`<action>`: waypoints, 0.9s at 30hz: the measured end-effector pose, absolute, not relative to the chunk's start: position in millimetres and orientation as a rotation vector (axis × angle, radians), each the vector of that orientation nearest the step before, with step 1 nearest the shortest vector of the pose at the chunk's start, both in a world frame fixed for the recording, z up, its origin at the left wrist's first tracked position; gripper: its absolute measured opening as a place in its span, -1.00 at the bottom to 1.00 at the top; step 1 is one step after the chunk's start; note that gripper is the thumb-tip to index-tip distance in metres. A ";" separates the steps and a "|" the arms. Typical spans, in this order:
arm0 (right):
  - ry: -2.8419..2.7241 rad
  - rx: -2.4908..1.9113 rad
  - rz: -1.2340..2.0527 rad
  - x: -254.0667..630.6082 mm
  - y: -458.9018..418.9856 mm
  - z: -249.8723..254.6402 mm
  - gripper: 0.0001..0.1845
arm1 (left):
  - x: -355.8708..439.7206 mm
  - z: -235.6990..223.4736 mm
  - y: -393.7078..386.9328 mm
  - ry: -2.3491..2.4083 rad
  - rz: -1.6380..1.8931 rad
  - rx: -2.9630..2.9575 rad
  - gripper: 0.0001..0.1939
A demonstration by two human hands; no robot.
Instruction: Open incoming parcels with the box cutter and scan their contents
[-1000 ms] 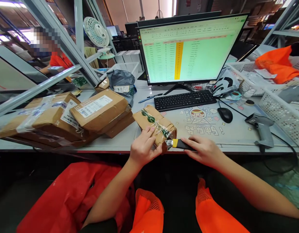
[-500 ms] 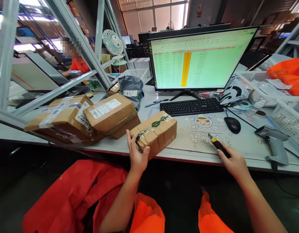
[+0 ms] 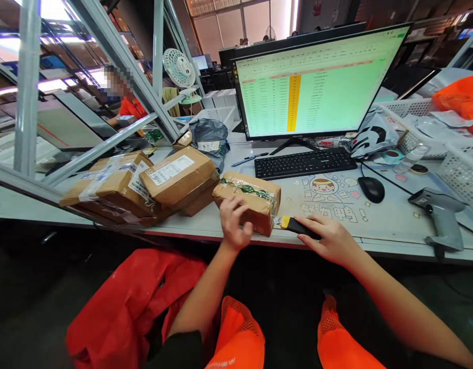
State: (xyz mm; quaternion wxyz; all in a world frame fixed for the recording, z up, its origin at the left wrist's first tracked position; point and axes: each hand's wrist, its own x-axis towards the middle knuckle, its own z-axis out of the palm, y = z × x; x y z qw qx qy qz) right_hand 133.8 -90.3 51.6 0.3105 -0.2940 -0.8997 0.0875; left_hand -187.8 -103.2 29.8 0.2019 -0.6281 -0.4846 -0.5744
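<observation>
A brown cardboard box point(image 3: 255, 185) with green-patterned tape along its top sits near the desk's front edge. My left hand point(image 3: 234, 223) steadies it, fingers bent against its near side and the thumb held apart. In my right hand point(image 3: 330, 236) is a utility knife point(image 3: 302, 227) with a black handle and yellow collar. The knife points left, its tip at the box's right end; whether the blade cuts into the tape I cannot tell.
More cardboard parcels point(image 3: 178, 177) lie to the left, beside a grey plastic bag point(image 3: 209, 136). Behind are a keyboard point(image 3: 305, 163) and monitor point(image 3: 316, 92). A mouse point(image 3: 371, 189), barcode scanner point(image 3: 439, 215) and white baskets point(image 3: 465, 164) stand right. A person point(image 3: 130, 105) sits beyond the metal frame.
My right hand has brought the knife left to the box's right end. The box has turned slightly, and my left hand has shifted from its left end to its near side.
</observation>
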 end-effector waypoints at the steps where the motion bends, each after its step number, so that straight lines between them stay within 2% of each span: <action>1: -2.383 -0.759 0.218 130.1 -87.4 52.7 -0.53 | -172.7 27.3 -110.3 -1.309 -1.516 -1.848 -0.66; 4: -2.399 -0.734 0.170 124.7 -77.4 54.6 -0.54 | -137.7 22.9 -119.9 -1.406 -1.340 -1.857 -0.42; 6: -2.410 -0.739 0.140 124.1 -71.1 55.4 -0.54 | -125.8 23.6 -117.8 -1.485 -1.304 -1.778 -0.35; 11: -2.461 -0.699 0.104 121.5 -60.8 57.0 -0.53 | -126.3 29.7 -111.4 -1.441 -1.312 -1.765 -0.46; 16: -2.460 -0.705 -0.022 126.8 -34.4 57.0 -0.55 | -134.3 32.5 -114.0 -1.388 -1.280 -1.823 -0.49; 22: -2.131 -1.274 -0.093 178.3 23.3 53.1 -0.44 | -152.6 33.3 -117.5 -1.327 -1.335 -1.877 -0.52; 25: -2.153 -1.269 0.037 206.0 19.8 48.0 -0.42 | -187.6 26.5 -121.5 -1.302 -1.519 -2.000 -0.69; 27: -2.188 -1.201 0.136 216.4 4.6 43.8 -0.45 | -212.4 18.2 -124.2 -1.420 -1.744 -1.879 -0.82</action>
